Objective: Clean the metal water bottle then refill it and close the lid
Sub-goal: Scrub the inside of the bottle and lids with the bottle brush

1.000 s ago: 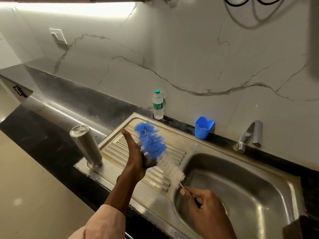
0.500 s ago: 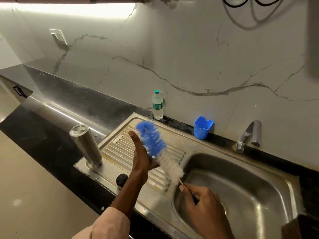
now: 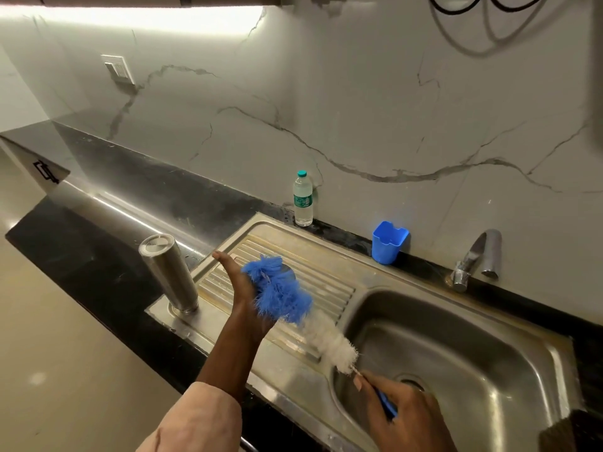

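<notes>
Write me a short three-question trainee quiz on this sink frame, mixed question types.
1. True or false: the metal bottle stands on the draining board, held by neither hand.
2. Which hand holds the brush by its handle? A) left hand B) right hand C) both
3. Fill in: the blue cup stands between the plastic bottle and the ____.

Key
1. True.
2. B; the left hand is at the blue bristle end.
3. Tap.
</notes>
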